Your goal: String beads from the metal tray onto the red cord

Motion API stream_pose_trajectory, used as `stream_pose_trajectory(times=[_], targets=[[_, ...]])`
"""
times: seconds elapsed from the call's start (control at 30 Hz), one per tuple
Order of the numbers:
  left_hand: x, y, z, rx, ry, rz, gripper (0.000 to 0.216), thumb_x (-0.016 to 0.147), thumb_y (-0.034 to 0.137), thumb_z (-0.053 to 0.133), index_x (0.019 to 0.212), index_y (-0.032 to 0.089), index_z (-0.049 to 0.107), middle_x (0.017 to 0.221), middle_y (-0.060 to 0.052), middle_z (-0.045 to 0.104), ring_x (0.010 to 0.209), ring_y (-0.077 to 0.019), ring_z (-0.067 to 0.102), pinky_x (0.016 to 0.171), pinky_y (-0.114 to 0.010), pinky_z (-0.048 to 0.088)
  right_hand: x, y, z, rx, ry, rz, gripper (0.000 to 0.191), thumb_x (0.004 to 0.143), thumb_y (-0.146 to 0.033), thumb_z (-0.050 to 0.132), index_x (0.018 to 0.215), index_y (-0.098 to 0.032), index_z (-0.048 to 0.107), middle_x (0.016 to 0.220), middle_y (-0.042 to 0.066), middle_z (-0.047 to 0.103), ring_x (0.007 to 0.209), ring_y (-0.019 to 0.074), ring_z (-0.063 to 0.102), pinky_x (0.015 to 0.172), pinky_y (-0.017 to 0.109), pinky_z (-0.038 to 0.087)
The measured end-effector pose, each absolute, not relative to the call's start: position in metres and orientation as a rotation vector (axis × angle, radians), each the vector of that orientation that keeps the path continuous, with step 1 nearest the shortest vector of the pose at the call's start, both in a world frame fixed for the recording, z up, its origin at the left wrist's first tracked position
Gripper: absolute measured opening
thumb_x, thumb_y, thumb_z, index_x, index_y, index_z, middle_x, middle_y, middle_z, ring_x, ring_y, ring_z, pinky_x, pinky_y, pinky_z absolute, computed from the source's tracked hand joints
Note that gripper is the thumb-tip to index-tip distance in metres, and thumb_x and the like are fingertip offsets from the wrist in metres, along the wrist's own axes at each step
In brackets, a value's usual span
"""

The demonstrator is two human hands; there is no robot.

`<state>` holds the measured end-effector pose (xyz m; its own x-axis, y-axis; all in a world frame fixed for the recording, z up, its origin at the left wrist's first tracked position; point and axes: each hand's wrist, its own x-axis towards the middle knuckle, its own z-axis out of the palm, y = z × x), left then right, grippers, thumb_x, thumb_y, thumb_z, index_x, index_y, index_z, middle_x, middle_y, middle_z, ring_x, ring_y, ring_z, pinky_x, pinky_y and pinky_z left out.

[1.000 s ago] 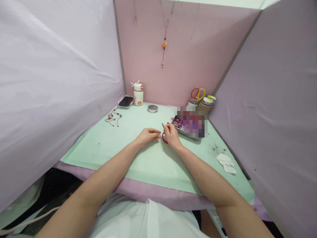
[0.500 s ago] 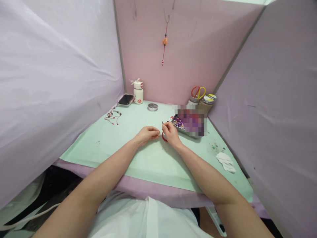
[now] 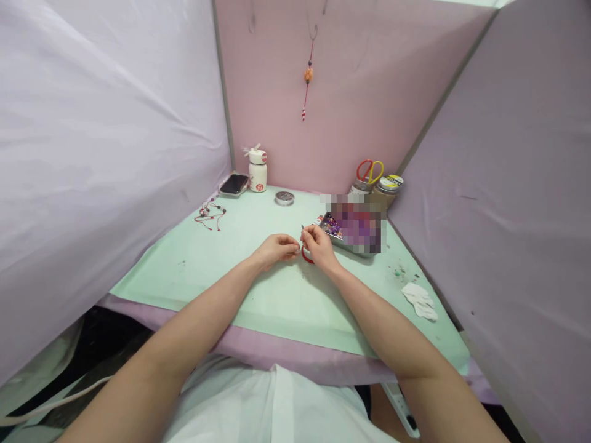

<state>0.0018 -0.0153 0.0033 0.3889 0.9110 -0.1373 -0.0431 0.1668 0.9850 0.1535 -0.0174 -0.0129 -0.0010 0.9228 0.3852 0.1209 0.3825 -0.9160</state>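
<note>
My left hand (image 3: 281,249) is closed in a pinch over the middle of the table, its fingertips together. Whatever lies between them is too small to make out. Just right of it, my right hand (image 3: 318,246) is closed around a pair of scissors (image 3: 306,254). A red handle loop shows below the fingers, and a short metal tip sticks out above them. The two hands are close, with a narrow gap between the fingertips. Beyond my right hand stands a metal tray (image 3: 353,251) with purple and orange beads (image 3: 333,226); part of it is blurred out.
A green mat (image 3: 194,271) covers the table between fabric walls. At the back are a phone (image 3: 234,184), a white bottle (image 3: 258,172), a round tin (image 3: 285,198) and a jar with red and yellow scissors (image 3: 369,172). Beaded cords (image 3: 211,214) lie left, a white cloth (image 3: 419,301) right.
The left fingertips have shifted slightly right, nearer to the right hand. The right hand keeps its hold on the scissors, with only a slight shift. Other things stay put.
</note>
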Motion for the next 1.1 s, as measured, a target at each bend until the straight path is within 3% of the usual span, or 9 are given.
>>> stream_pose_trajectory(times=[0.13, 0.37, 0.63, 0.83, 1.1], targets=[[0.002, -0.017, 0.006, 1.200, 0.960, 0.827, 0.018, 0.061, 0.021, 0.076, 0.071, 0.012, 0.063, 0.071, -0.005, 0.066, 0.067, -0.0116, 0.061, 0.074, -0.030, 0.050, 0.153, -0.018, -0.010, -1.007, -1.425, 0.861, 0.017, 0.082, -0.038, 0.053, 0.083, -0.021, 0.050, 0.073, -0.001, 0.054, 0.057, 0.0104, 0.047, 0.056, 0.025, 0.040], [0.002, -0.013, 0.008, 1.049, 0.960, 1.001, 0.015, 0.062, 0.018, 0.076, 0.068, 0.012, 0.064, 0.071, -0.007, 0.067, 0.074, -0.0138, 0.064, 0.082, -0.030, 0.051, 0.158, -0.014, -0.012, -1.066, -1.259, 0.765, 0.029, 0.079, -0.040, 0.054, 0.101, -0.023, 0.045, 0.102, 0.003, 0.053, 0.063, 0.0090, 0.054, 0.059, 0.026, 0.047], [0.001, -0.009, 0.005, 1.037, 0.928, 1.095, 0.018, 0.062, 0.022, 0.077, 0.070, 0.012, 0.065, 0.071, -0.007, 0.068, 0.073, -0.0136, 0.064, 0.085, -0.032, 0.050, 0.154, -0.018, -0.007, -1.111, -1.311, 0.898, 0.026, 0.076, -0.044, 0.056, 0.085, -0.020, 0.054, 0.074, 0.000, 0.057, 0.064, 0.0122, 0.054, 0.056, 0.024, 0.043], [0.001, -0.012, 0.005, 1.053, 0.912, 1.072, 0.019, 0.060, 0.022, 0.079, 0.069, 0.011, 0.066, 0.069, -0.005, 0.067, 0.072, -0.0134, 0.064, 0.086, -0.034, 0.050, 0.149, -0.023, -0.005, -1.064, -1.397, 0.920, 0.020, 0.075, -0.039, 0.059, 0.076, -0.019, 0.058, 0.072, -0.001, 0.058, 0.062, 0.0108, 0.050, 0.059, 0.024, 0.041], [-0.002, -0.008, 0.005, 0.871, 0.795, 1.019, 0.005, 0.072, 0.011, 0.069, 0.073, 0.010, 0.064, 0.078, -0.010, 0.070, 0.084, -0.0159, 0.068, 0.089, -0.029, 0.051, 0.146, -0.028, -0.001, -0.995, -1.368, 0.862, 0.017, 0.077, -0.037, 0.055, 0.080, -0.020, 0.055, 0.076, 0.001, 0.062, 0.068, 0.0136, 0.055, 0.065, 0.027, 0.045]])
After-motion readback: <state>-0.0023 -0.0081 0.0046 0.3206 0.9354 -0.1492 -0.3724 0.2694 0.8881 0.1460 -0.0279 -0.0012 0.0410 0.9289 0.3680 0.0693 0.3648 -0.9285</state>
